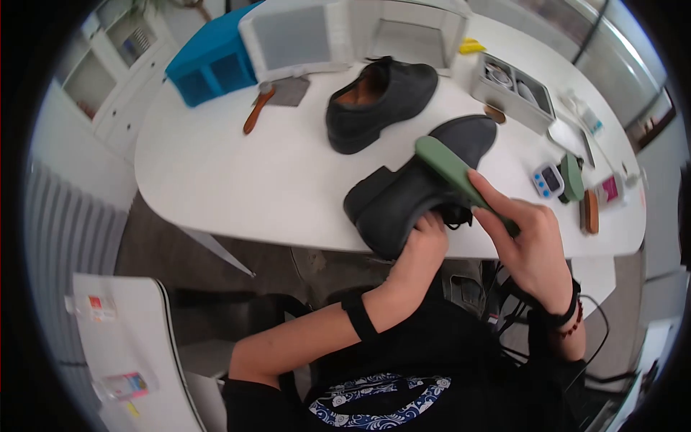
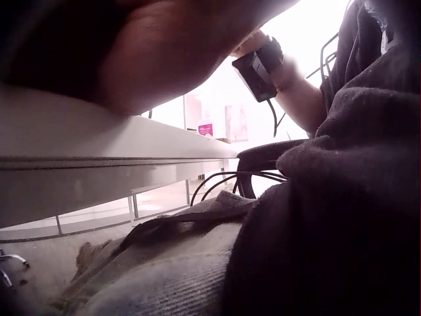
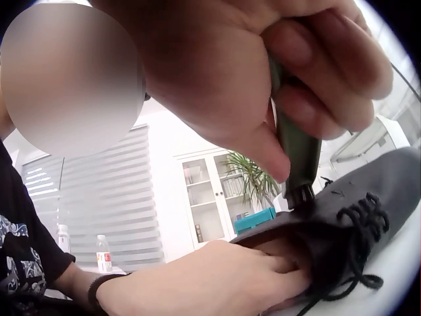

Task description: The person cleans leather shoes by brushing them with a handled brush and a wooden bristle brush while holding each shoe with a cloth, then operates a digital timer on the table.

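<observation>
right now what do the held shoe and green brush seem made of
The held shoe looks like leather, smooth with a soft sheen. The green brush is probably plastic or painted wood, matte and evenly coloured; its dark bristles could be hair or synthetic.

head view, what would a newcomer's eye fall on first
Probably the green brush, near the middle, held by the right hand at a black shoe. The left hand reaches into that shoe's opening. Then the bright blue box at the table's far left.
</observation>
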`<move>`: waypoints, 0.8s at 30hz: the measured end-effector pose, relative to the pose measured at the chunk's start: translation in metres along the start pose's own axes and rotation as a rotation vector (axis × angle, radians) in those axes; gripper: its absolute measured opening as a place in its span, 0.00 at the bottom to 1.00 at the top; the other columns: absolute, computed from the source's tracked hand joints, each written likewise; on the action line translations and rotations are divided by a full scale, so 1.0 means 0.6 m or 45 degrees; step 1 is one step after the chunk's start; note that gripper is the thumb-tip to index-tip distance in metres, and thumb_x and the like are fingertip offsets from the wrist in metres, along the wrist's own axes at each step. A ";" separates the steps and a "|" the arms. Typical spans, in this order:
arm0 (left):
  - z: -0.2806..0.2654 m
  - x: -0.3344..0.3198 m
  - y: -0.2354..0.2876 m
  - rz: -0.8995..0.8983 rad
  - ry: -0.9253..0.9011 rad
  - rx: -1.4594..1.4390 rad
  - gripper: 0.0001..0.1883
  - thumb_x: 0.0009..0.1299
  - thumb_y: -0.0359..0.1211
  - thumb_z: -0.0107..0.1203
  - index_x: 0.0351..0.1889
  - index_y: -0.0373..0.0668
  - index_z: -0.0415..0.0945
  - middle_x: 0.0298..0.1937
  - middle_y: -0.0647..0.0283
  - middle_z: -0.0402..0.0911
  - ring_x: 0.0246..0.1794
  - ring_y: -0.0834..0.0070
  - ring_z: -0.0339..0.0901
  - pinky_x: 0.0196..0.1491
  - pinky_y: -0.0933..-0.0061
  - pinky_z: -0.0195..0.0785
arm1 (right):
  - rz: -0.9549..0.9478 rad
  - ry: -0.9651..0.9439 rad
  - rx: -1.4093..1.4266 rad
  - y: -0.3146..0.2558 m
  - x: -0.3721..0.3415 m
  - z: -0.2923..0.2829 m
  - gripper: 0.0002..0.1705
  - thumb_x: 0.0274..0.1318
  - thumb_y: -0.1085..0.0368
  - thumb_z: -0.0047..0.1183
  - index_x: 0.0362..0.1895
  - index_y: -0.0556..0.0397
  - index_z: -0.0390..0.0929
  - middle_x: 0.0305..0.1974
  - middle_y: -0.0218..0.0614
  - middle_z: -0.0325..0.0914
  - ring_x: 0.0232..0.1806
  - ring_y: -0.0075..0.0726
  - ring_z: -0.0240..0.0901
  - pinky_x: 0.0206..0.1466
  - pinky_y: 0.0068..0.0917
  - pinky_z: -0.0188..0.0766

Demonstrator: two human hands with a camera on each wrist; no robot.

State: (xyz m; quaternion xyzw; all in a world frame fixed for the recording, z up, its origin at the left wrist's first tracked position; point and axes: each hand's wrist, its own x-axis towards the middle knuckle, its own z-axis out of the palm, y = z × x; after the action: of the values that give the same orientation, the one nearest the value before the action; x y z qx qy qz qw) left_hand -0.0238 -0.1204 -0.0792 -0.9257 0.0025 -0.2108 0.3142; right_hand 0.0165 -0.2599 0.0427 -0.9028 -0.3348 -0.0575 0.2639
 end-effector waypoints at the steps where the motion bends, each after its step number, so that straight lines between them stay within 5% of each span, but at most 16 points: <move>1: -0.001 0.000 0.002 0.024 -0.011 -0.013 0.08 0.63 0.36 0.55 0.38 0.47 0.78 0.34 0.68 0.75 0.37 0.74 0.75 0.37 0.76 0.68 | -0.042 -0.026 0.003 -0.011 -0.002 0.005 0.28 0.60 0.67 0.60 0.66 0.47 0.78 0.20 0.46 0.73 0.20 0.52 0.71 0.27 0.42 0.65; 6: -0.019 -0.015 0.007 0.086 0.080 -0.085 0.13 0.65 0.33 0.55 0.44 0.36 0.80 0.42 0.55 0.78 0.46 0.69 0.76 0.46 0.70 0.71 | -0.270 -0.283 0.035 -0.100 -0.011 0.040 0.30 0.58 0.71 0.61 0.67 0.46 0.77 0.20 0.45 0.72 0.19 0.47 0.70 0.26 0.40 0.66; 7: -0.028 -0.011 0.035 -0.046 -0.214 0.065 0.23 0.70 0.35 0.50 0.60 0.30 0.76 0.56 0.50 0.79 0.59 0.58 0.76 0.65 0.57 0.68 | -0.276 -0.284 0.022 -0.108 -0.014 0.046 0.30 0.58 0.71 0.61 0.67 0.46 0.77 0.20 0.45 0.72 0.19 0.47 0.70 0.26 0.40 0.66; 9: -0.002 -0.016 0.043 -0.012 -0.107 0.033 0.22 0.69 0.35 0.51 0.57 0.32 0.77 0.54 0.51 0.79 0.56 0.59 0.76 0.60 0.59 0.69 | -0.426 -0.485 -0.208 -0.116 -0.016 0.058 0.29 0.57 0.70 0.62 0.65 0.45 0.79 0.19 0.43 0.72 0.18 0.45 0.70 0.24 0.40 0.66; 12: 0.017 -0.014 0.025 0.090 0.180 -0.060 0.17 0.65 0.37 0.56 0.48 0.36 0.81 0.46 0.54 0.80 0.47 0.64 0.77 0.47 0.66 0.73 | -0.351 -0.309 -0.113 -0.095 -0.001 0.026 0.30 0.58 0.64 0.63 0.67 0.44 0.77 0.17 0.38 0.70 0.16 0.43 0.71 0.20 0.37 0.65; 14: 0.004 -0.003 0.014 0.131 -0.066 -0.078 0.16 0.63 0.36 0.56 0.47 0.40 0.82 0.45 0.61 0.80 0.47 0.67 0.78 0.51 0.66 0.74 | -0.176 -0.106 -0.277 -0.088 0.001 0.007 0.27 0.60 0.68 0.61 0.65 0.47 0.79 0.18 0.41 0.72 0.16 0.43 0.70 0.23 0.37 0.64; 17: -0.005 0.001 0.012 0.178 -0.214 0.065 0.17 0.64 0.36 0.55 0.48 0.39 0.82 0.47 0.60 0.80 0.48 0.67 0.78 0.54 0.64 0.74 | 0.048 -0.178 -0.092 -0.071 0.009 -0.008 0.26 0.61 0.72 0.58 0.65 0.52 0.77 0.25 0.49 0.77 0.19 0.46 0.70 0.29 0.37 0.66; 19: 0.004 -0.002 0.019 0.142 -0.067 0.021 0.16 0.65 0.35 0.55 0.47 0.38 0.82 0.46 0.58 0.80 0.47 0.64 0.78 0.54 0.63 0.73 | -0.141 -0.159 -0.019 -0.067 -0.009 0.013 0.29 0.60 0.71 0.59 0.67 0.49 0.76 0.21 0.47 0.74 0.18 0.48 0.70 0.27 0.39 0.67; 20: 0.064 -0.012 0.057 0.245 0.385 -0.124 0.15 0.66 0.35 0.54 0.46 0.37 0.82 0.45 0.57 0.79 0.48 0.63 0.77 0.55 0.62 0.71 | -0.172 -0.202 -0.028 -0.080 -0.016 0.021 0.30 0.60 0.70 0.60 0.68 0.48 0.76 0.19 0.45 0.72 0.17 0.48 0.70 0.26 0.39 0.67; 22: 0.035 -0.020 0.042 0.086 0.340 0.274 0.16 0.67 0.36 0.53 0.48 0.37 0.81 0.45 0.57 0.78 0.50 0.63 0.77 0.57 0.58 0.70 | -0.267 -0.292 -0.184 -0.105 -0.024 0.029 0.31 0.59 0.68 0.62 0.68 0.43 0.76 0.17 0.40 0.68 0.14 0.46 0.66 0.21 0.40 0.64; 23: 0.004 -0.022 0.024 0.279 0.074 -0.145 0.15 0.67 0.35 0.53 0.47 0.38 0.82 0.45 0.57 0.78 0.50 0.63 0.76 0.58 0.58 0.70 | -0.279 -0.285 -0.205 -0.106 -0.024 0.029 0.31 0.58 0.68 0.62 0.68 0.42 0.77 0.17 0.40 0.67 0.14 0.46 0.66 0.21 0.40 0.64; 24: 0.025 -0.018 0.030 0.289 0.083 -0.142 0.15 0.67 0.35 0.53 0.47 0.38 0.82 0.45 0.57 0.78 0.50 0.63 0.76 0.58 0.58 0.70 | -0.290 -0.280 -0.228 -0.106 -0.023 0.029 0.31 0.58 0.68 0.62 0.68 0.42 0.77 0.17 0.40 0.67 0.14 0.46 0.66 0.21 0.40 0.64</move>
State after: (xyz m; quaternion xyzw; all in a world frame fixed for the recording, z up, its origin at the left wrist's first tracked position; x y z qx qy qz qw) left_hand -0.0256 -0.1250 -0.1046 -0.9281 0.1290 -0.2035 0.2839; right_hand -0.0355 -0.2184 0.0518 -0.8797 -0.4554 -0.0175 0.1361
